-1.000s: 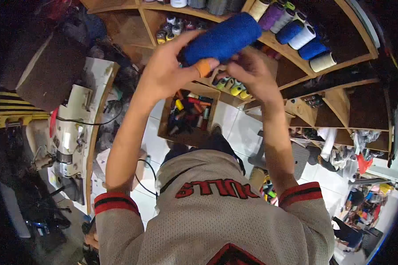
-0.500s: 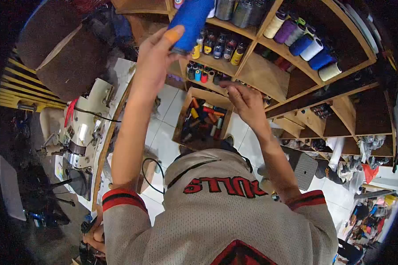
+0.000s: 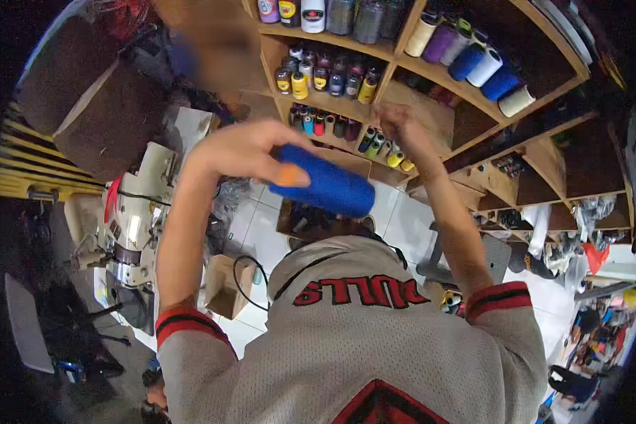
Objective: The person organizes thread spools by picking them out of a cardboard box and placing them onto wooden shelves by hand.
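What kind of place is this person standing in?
Probably a sewing or tailoring workshop: there's what looks like a sewing machine, shelves lined with thread spools, and a big blue spool in the left hand.

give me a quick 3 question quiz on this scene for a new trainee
1. Which hand holds the blue spool?
a) left
b) right
c) both

2. True or false: the sewing machine is on the person's left side.

3. Fill in the colour: the band on the thumb against the spool is ____.

Key:
1. a, the left hand
2. True
3. Orange
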Demonstrator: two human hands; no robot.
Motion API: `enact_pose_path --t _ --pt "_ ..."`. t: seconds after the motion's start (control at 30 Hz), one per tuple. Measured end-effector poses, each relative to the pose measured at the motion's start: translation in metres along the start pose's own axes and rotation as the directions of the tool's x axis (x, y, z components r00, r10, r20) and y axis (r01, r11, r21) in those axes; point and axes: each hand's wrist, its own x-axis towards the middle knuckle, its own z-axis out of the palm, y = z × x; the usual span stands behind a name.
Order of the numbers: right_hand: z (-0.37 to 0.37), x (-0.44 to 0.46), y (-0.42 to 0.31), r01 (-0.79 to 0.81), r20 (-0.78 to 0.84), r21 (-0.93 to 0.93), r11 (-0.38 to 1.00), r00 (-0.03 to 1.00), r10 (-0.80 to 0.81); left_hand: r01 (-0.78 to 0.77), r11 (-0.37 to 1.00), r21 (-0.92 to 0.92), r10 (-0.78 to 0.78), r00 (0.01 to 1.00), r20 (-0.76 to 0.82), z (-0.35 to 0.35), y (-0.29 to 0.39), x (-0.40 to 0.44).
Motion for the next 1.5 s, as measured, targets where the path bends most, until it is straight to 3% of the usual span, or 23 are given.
enact_pose_path --t 0.03,0.1,0.17,0.23,0.33,0.4,0.43,0.5,0.53,0.57,0.63,0.67,0.8,0.9,0.93,1.03,1.07,1.1,1.13,1.3,1.37,1.4,1.5 --pt "-0.001 0.01 -0.011 0.044 -0.029 -0.028 0.999 0.999 -0.045 0.21 0.949 0.235 -0.227 0.973 0.046 0.006 0.016 0.01" --pt "0.002 0.009 -0.044 0.134 -0.034 -0.125 0.983 0.99 -0.139 0.513 0.681 0.522 -0.452 0.856 -0.25 0.019 0.008 0.028" --pt "0.013 -0.011 -0.076 0.231 0.025 -0.259 0.938 0.972 -0.233 0.639 0.708 0.3 -0.42 0.723 -0.549 0.014 0.0 0.038" --pt "0.024 -0.038 -0.086 0.21 0.045 -0.118 0.971 0.978 -0.206 0.302 0.911 -0.279 -0.411 0.655 -0.634 0.008 -0.013 0.04" --pt "0.021 -0.035 -0.044 0.067 0.032 0.036 0.997 0.997 -0.068 -0.195 0.633 -0.749 -0.347 0.794 -0.5 0.004 -0.016 0.033" --pt "0.017 -0.022 -0.014 0.024 0.022 0.117 0.993 0.999 -0.027 -0.035 0.765 -0.643 -0.277 0.884 -0.377 0.011 0.009 0.023" --pt "0.013 -0.015 -0.019 0.167 0.107 -0.042 0.985 0.981 -0.162 0.037 0.819 -0.573 -0.252 0.92 -0.301 0.014 0.017 0.021" --pt "0.012 -0.001 -0.039 0.455 0.331 -0.306 0.836 0.875 -0.355 -0.121 0.992 -0.032 0.115 0.982 -0.15 0.011 -0.005 0.028" --pt "0.012 -0.004 -0.055 0.358 0.382 -0.41 0.839 0.902 -0.199 -0.009 0.997 0.082 0.018 0.994 -0.107 0.009 -0.008 0.029" --pt "0.016 -0.008 -0.066 0.398 0.349 -0.534 0.746 0.907 -0.234 0.099 0.974 0.204 -0.084 0.993 -0.083 0.006 -0.008 0.03" --pt "0.03 -0.023 -0.076 0.427 0.303 -0.745 0.513 0.901 -0.311 0.516 0.767 0.382 -0.389 0.847 -0.363 0.009 0.019 0.037" --pt "0.038 -0.032 -0.072 0.371 0.173 -0.719 0.588 0.914 -0.366 0.533 0.799 0.279 -0.329 0.775 -0.539 0.013 0.013 0.041" --pt "0.039 -0.033 -0.029 0.136 -0.021 -0.19 0.972 0.99 -0.143 0.067 0.952 -0.298 -0.281 0.579 -0.766 0.033 -0.005 0.05" --pt "0.036 -0.034 -0.005 0.117 -0.023 -0.013 0.993 0.993 -0.117 -0.245 0.751 -0.614 -0.321 0.676 -0.663 0.045 -0.007 0.046" --pt "0.032 -0.035 -0.008 0.13 -0.008 -0.153 0.98 0.991 -0.133 -0.279 0.667 -0.691 -0.295 0.753 -0.588 0.047 -0.003 0.043" --pt "0.015 -0.018 -0.006 0.627 0.196 -0.494 0.602 0.755 -0.625 -0.054 0.869 -0.493 -0.158 0.912 -0.379 0.046 -0.016 0.032" --pt "0.012 -0.023 -0.015 0.405 0.151 -0.578 0.708 0.906 -0.395 -0.131 0.959 -0.251 0.048 0.948 -0.313 0.046 -0.026 0.034" --pt "0.009 -0.023 -0.025 0.4 0.174 -0.6 0.693 0.911 -0.375 -0.239 0.971 -0.003 0.234 0.952 -0.196 0.046 -0.033 0.038" --pt "0.006 -0.021 -0.032 0.396 0.197 -0.621 0.677 0.914 -0.354 -0.023 0.997 -0.08 0.023 1.0 0.003 0.045 -0.007 0.039" --pt "0.008 -0.04 -0.039 0.375 0.085 -0.598 0.709 0.909 -0.409 0.349 0.877 0.331 -0.173 0.871 -0.461 0.067 -0.007 0.06" --pt "0.003 -0.054 -0.033 0.212 -0.039 -0.513 0.832 0.962 -0.269 0.258 0.952 0.165 -0.128 0.824 -0.552 0.067 -0.027 0.066" --pt "0.0 -0.059 -0.03 0.13 -0.08 -0.464 0.876 0.979 -0.187 0.278 0.959 -0.056 -0.263 0.797 -0.544 0.066 -0.03 0.066" --pt "-0.012 -0.067 -0.021 -0.062 -0.166 -0.38 0.923 0.986 -0.002 0.114 0.714 -0.691 -0.551 0.701 -0.453 0.071 -0.028 0.07"
